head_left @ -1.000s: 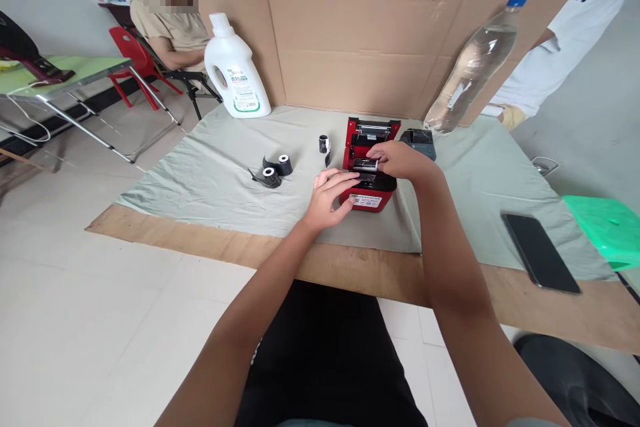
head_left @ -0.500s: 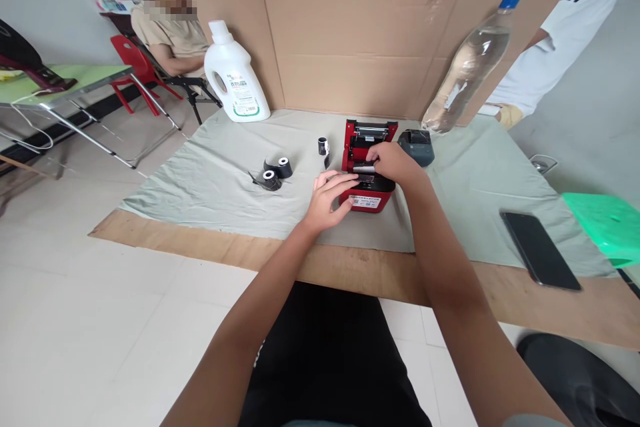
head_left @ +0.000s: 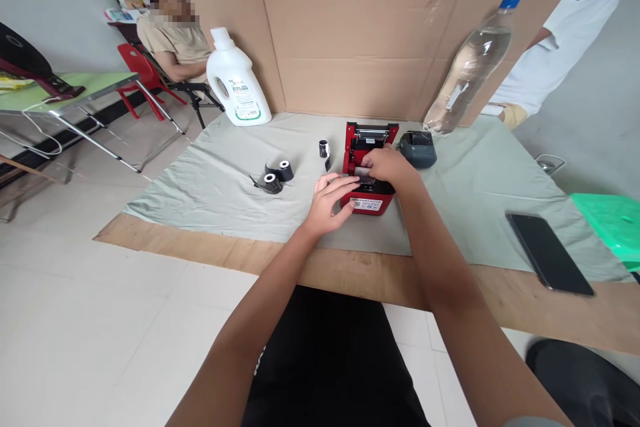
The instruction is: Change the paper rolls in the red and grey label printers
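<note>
A small red printer (head_left: 369,203) stands on the grey-green cloth (head_left: 225,173) with its lid up. My left hand (head_left: 330,203) rests against the printer's front left corner, fingers curled on its edge. Over the open bay, my right hand (head_left: 384,164) has its fingers pinched on a small pale roll or strip inside. Left of the printer, two black ribbon rolls (head_left: 276,175) lie together, and a third small roll (head_left: 325,149) stands closer to it.
A white detergent jug (head_left: 235,80) and a clear bottle (head_left: 470,67) lean at the cardboard screen (head_left: 360,33). A dark grey device (head_left: 419,147) sits behind the printer. A black phone (head_left: 549,253) lies right. One person sits far left; another stands at the right.
My right hand has slid a little left and down into the printer's bay. The left hand stays at the front corner. The camera shifted slightly.
</note>
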`<state>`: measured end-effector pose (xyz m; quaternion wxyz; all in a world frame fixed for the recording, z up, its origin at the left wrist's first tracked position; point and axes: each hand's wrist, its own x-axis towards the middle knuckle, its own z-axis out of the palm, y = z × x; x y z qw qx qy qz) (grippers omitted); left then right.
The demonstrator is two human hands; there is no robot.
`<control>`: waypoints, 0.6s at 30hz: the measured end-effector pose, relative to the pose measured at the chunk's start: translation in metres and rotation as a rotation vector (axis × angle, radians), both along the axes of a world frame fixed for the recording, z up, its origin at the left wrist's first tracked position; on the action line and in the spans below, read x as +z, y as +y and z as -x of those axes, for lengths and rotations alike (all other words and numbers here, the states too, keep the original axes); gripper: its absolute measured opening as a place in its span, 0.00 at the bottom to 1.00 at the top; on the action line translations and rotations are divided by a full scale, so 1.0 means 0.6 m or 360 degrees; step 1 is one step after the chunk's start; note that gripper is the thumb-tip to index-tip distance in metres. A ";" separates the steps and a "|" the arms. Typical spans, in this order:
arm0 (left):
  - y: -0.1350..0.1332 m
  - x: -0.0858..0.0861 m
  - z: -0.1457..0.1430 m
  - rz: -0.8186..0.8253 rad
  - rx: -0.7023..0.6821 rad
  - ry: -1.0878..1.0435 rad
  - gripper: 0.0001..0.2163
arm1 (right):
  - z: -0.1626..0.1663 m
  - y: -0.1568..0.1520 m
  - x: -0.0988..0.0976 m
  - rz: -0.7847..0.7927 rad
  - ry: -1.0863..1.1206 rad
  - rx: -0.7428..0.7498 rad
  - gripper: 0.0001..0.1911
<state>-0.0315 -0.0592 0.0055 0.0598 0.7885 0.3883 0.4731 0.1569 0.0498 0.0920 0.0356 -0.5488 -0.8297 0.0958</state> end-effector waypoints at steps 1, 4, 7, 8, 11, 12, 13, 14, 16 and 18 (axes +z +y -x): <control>0.000 0.001 0.000 -0.0001 -0.0004 -0.0003 0.17 | 0.002 0.000 0.001 -0.0001 -0.0009 -0.0012 0.08; -0.001 0.003 0.000 0.0008 -0.0002 0.0000 0.18 | 0.004 -0.003 0.007 0.0031 -0.0012 0.0009 0.10; -0.002 0.006 0.000 0.0021 0.0008 0.0010 0.19 | -0.001 -0.006 0.016 0.0108 0.0054 0.0051 0.13; -0.002 0.006 0.000 0.0027 0.0009 0.0012 0.19 | -0.005 -0.006 0.021 0.0165 0.0106 0.0062 0.13; -0.002 0.010 0.000 0.0047 -0.0008 -0.0002 0.20 | -0.028 -0.008 0.043 0.0359 0.0364 0.0145 0.14; -0.001 0.012 0.000 0.0049 -0.0019 -0.0012 0.20 | -0.039 -0.009 0.052 0.0379 0.0463 0.0172 0.14; 0.001 0.015 0.000 0.0050 -0.0028 -0.0024 0.20 | -0.050 -0.011 0.061 0.0360 0.0560 0.0180 0.13; 0.003 0.020 0.000 0.0048 -0.0031 -0.0037 0.20 | -0.062 -0.014 0.069 0.0308 0.0649 0.0158 0.13; 0.010 0.032 0.001 0.0046 -0.0035 -0.0055 0.18 | -0.083 -0.017 0.080 0.0142 0.0818 0.0032 0.12; 0.019 0.047 0.002 0.0054 -0.0055 -0.0060 0.17 | -0.096 -0.014 0.079 -0.0079 0.0983 -0.0141 0.12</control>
